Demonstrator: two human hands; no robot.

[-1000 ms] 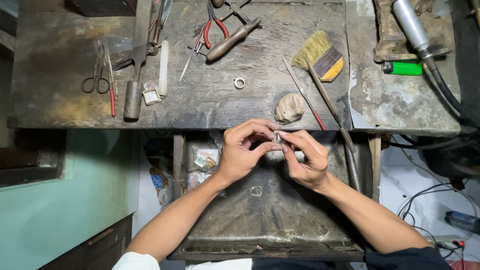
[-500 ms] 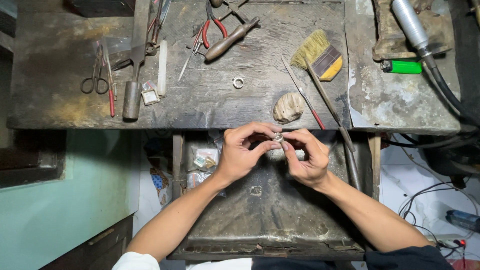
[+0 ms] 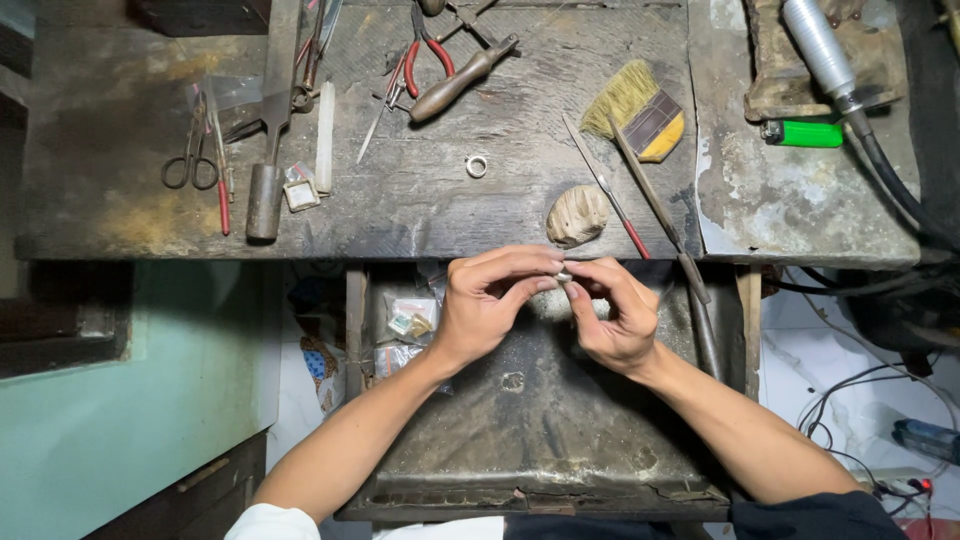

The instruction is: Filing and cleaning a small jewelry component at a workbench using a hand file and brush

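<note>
We pinch a small silvery piece (image 3: 563, 275) between the fingertips of our left hand (image 3: 492, 305) and right hand (image 3: 615, 315), both closed on it where they meet, just below the workbench (image 3: 430, 205) edge and above the open drawer (image 3: 540, 440).

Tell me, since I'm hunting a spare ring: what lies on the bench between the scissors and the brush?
In the head view, between scissors and brush: a small metal ring, red-handled pliers, a wooden-handled tool.
</note>
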